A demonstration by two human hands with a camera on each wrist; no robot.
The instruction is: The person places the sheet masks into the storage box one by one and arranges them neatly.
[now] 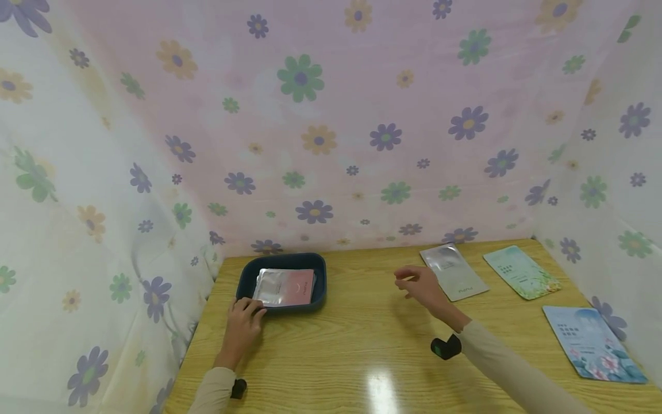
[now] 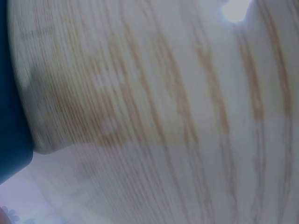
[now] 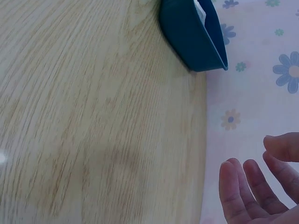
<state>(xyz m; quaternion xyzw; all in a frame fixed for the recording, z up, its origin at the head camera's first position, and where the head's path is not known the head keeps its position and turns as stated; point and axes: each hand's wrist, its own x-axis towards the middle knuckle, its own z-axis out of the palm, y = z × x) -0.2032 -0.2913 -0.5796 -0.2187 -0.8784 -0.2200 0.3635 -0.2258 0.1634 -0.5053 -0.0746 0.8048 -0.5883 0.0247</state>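
A dark blue plastic bin (image 1: 322, 290) stands at the back left of the wooden table, with a few pink-and-silver sheet mask packets (image 1: 284, 287) lying inside. At its front left corner my left hand (image 1: 243, 325) holds the rim; the left wrist view shows just the bin's side (image 2: 14, 102) and hardly any of the hand. My right hand (image 1: 423, 289) hovers over the table, fingers loosely bent and nothing in them, near a silver-grey mask packet (image 1: 456, 273). In the right wrist view, the fingers (image 3: 230, 184) and thumb stand apart.
Toward the right lie a green mask packet (image 1: 521, 272) and a blue one with pink flowers (image 1: 593, 344). Flower-printed curtains (image 1: 351, 115) hang behind the table and at both sides. The wooden tabletop (image 1: 331, 351) extends between the bin and the packets.
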